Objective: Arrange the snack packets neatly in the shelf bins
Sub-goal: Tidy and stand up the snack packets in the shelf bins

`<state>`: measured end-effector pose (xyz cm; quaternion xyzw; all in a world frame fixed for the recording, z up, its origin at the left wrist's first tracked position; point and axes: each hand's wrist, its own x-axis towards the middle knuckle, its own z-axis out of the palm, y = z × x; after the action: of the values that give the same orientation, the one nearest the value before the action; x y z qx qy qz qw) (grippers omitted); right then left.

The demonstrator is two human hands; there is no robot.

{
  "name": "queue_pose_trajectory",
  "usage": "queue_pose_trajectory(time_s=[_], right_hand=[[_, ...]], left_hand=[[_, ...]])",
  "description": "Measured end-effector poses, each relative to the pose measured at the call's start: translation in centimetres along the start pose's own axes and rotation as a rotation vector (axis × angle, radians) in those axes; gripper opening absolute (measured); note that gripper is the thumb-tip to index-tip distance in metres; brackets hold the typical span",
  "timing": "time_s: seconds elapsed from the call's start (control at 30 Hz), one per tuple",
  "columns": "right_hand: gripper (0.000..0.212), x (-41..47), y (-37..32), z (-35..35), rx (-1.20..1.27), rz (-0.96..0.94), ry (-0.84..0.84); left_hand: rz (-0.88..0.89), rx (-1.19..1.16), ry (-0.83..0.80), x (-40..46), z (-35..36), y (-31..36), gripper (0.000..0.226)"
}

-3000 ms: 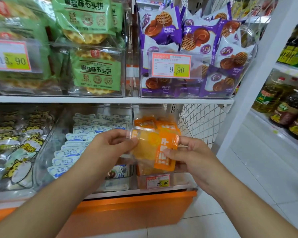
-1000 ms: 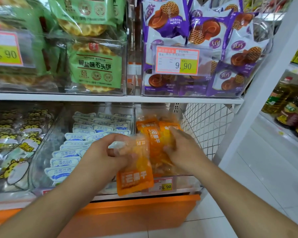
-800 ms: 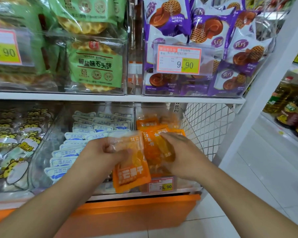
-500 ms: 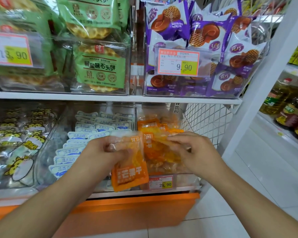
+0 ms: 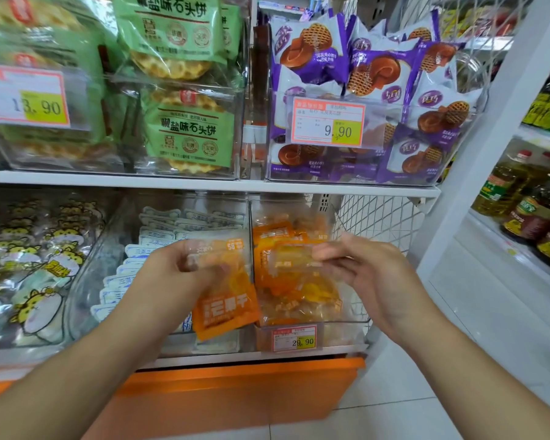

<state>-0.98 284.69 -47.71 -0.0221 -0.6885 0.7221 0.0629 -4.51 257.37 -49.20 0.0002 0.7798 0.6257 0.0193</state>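
My left hand [image 5: 175, 274] grips an orange dried-mango packet [image 5: 224, 309] by its clear top edge, and the packet hangs in front of the lower shelf. My right hand [image 5: 372, 281] pinches the clear top of a second orange packet [image 5: 294, 265] over the clear bin [image 5: 346, 319] at the lower right. That bin holds several more orange packets [image 5: 273, 233]. Both hands are blurred by motion.
The neighbouring clear bin holds white-and-blue packets [image 5: 159, 227]; yellow cartoon packets [image 5: 38, 268] lie at the far left. Green waffle packs [image 5: 188, 131] and purple biscuit packs [image 5: 378, 74] fill the upper bins. Wire mesh [image 5: 378, 217] closes the shelf end. Oil bottles [image 5: 527, 214] stand at the right.
My right hand went into the orange bin and has lifted a packet's top edge. My left hand has turned its packet from level to hanging and holds it to the left of the bin.
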Motion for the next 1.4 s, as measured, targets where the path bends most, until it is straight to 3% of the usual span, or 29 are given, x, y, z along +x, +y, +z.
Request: queue_pose_trajectory(time_s=[0.07,0.23,0.33,0.4,0.53,0.67,0.8,0.9,1.03,1.2,1.4], right_hand=[[0.001,0.0,0.2,0.4,-0.318,-0.057,0.074],[0.041,0.0,0.0,1.2,-0.439,-0.043,0.158],[0.077,-0.1,-0.7,0.8,-0.526,0.014,0.072],[0.082,0.0,-0.9,0.3,-0.571,0.054,0.023],[0.073,0.0,-0.5,-0.1,-0.735,0.239,0.059],[0.024,0.2,0.5,-0.4,-0.697,0.349,0.206],[0.023,0.3,0.7,-0.8,-0.534,0.336,0.282],[0.025,-0.1,0.3,-0.4,-0.454,0.252,0.235],[0.017,-0.5,-1.1,-0.2,-0.54,0.001,0.121],[0.017,-1.3,-2.8,0.2,-0.557,-0.154,-0.053],[0.018,-1.6,-1.4,3.4,-0.894,-0.324,-0.145]], left_hand=[[0.001,0.008,-0.005,0.1,0.0,0.0,0.011],[0.019,0.007,-0.015,0.3,-0.3,0.2,0.014],[0.028,0.032,-0.044,0.5,-0.8,0.1,0.022],[0.04,0.057,-0.062,0.6,-0.9,0.0,0.023],[0.067,0.083,-0.074,0.2,-0.6,0.1,0.017],[0.069,0.105,-0.071,-0.1,-0.2,0.1,0.018],[0.062,0.098,-0.082,-0.3,-0.1,0.2,0.018],[0.07,0.098,-0.088,-0.4,0.0,0.2,0.018],[0.091,0.072,-0.078,-0.3,-0.3,0.6,0.017],[0.028,-0.001,-0.088,0.2,-0.8,0.7,0.024],[-0.122,-0.099,-0.212,-0.9,1.2,1.1,0.02]])
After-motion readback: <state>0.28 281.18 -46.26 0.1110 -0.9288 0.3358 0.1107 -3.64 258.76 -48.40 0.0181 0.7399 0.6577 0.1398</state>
